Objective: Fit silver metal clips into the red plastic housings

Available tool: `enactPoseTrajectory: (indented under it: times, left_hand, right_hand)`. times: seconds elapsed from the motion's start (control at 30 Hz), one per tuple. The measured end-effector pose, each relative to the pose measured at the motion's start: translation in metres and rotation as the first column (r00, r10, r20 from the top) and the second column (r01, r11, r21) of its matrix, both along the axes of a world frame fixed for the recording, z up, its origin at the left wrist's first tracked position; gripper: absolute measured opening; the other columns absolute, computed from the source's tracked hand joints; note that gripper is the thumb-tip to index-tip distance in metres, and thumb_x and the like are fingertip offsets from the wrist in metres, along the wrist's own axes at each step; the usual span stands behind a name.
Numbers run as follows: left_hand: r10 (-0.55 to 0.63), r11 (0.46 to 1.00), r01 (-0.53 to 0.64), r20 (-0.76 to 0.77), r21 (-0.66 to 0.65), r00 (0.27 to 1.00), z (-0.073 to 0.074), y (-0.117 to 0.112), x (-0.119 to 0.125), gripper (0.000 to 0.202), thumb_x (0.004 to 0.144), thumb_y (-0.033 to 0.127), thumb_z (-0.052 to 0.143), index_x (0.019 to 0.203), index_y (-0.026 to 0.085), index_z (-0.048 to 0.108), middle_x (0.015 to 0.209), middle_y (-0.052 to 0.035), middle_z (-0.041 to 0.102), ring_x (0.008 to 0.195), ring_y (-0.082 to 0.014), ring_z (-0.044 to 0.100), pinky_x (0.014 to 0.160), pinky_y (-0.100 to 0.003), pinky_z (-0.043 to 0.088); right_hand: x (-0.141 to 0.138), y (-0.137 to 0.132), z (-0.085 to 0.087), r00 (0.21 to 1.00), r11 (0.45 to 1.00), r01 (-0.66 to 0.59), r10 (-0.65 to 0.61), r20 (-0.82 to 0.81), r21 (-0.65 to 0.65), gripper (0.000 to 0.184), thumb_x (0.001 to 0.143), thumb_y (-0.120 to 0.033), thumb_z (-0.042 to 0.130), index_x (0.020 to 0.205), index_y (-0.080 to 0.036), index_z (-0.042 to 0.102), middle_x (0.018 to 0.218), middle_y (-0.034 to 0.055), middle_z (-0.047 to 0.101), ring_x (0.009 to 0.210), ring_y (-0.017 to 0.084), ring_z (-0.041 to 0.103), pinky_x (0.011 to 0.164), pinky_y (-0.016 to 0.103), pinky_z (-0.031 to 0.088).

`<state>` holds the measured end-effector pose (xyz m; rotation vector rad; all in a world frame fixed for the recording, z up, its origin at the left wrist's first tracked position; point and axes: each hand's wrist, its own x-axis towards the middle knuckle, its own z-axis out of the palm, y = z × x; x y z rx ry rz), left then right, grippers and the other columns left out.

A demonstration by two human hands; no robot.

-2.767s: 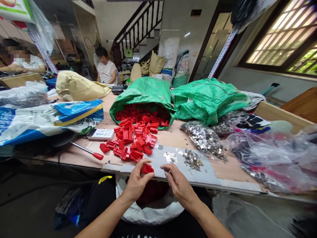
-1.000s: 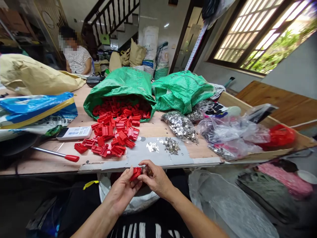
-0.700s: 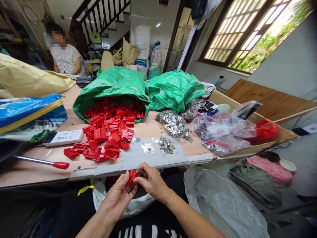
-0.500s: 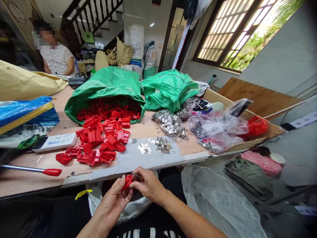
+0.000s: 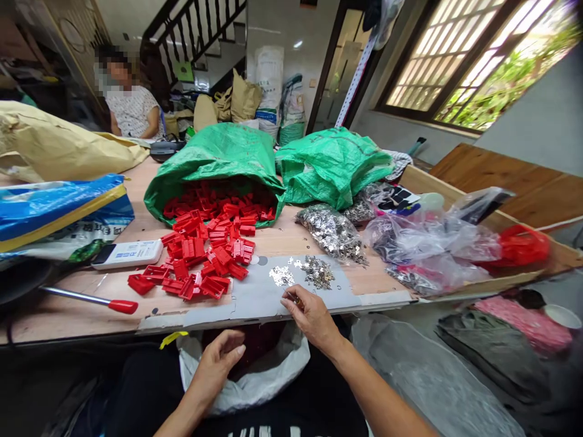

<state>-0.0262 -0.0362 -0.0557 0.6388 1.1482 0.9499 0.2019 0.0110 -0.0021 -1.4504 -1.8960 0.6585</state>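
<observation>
My left hand (image 5: 219, 362) hangs below the table edge over a white bag (image 5: 268, 382) in my lap, palm up, fingers loosely curled and apart, with nothing in it. My right hand (image 5: 308, 313) rests on the grey sheet (image 5: 255, 298) at the table's front edge. Its fingertips are pinched together on a small metal piece beside two little heaps of small metal pieces (image 5: 316, 272). A pile of red plastic parts (image 5: 204, 255) spills from an open green bag (image 5: 218, 152), left of and beyond my right hand.
A red-handled screwdriver (image 5: 121, 306) and a white remote (image 5: 127, 254) lie at the left. A second green bag (image 5: 332, 164), a larger heap of metal pieces (image 5: 330, 230) and clear plastic bags (image 5: 428, 243) fill the right. Another person (image 5: 130, 109) sits at the far end.
Both hands held a red part together at the table edge. Now the part is gone from my hands, the left hand has dropped over the white bag, and the right has reached up to the metal pieces.
</observation>
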Motion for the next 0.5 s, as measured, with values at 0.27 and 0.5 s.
enactPoseTrajectory:
  times: [0.27,0.5]
  left_hand:
    - [0.460,0.688,-0.083,-0.345,0.721,0.818,0.067,0.023,-0.004,0.046,0.069,0.014,0.073,0.113,0.024,0.063,0.131,-0.0098,0.056,0.132,-0.0277,0.039,0.114,-0.039,0.020]
    - [0.618,0.682,0.146,-0.671,0.717,0.411,0.046,0.058,-0.016,0.061,0.073,0.034,0.070,0.126,0.012,0.050,0.145,-0.0217,0.038,0.142,-0.0349,0.013,0.112,-0.057,-0.004]
  right_hand:
    - [-0.001,0.002,-0.011,0.999,0.999,0.053,-0.053,0.007,0.011,0.021,0.091,-0.036,0.046,0.079,-0.020,0.053,0.068,-0.0017,0.054,0.061,0.012,0.050,0.059,0.023,0.040]
    - [0.003,0.003,-0.016,0.997,0.995,0.082,-0.082,-0.009,0.054,0.024,0.089,-0.041,0.047,0.080,-0.021,0.055,0.068,-0.0002,0.059,0.061,0.014,0.055,0.058,0.023,0.042]
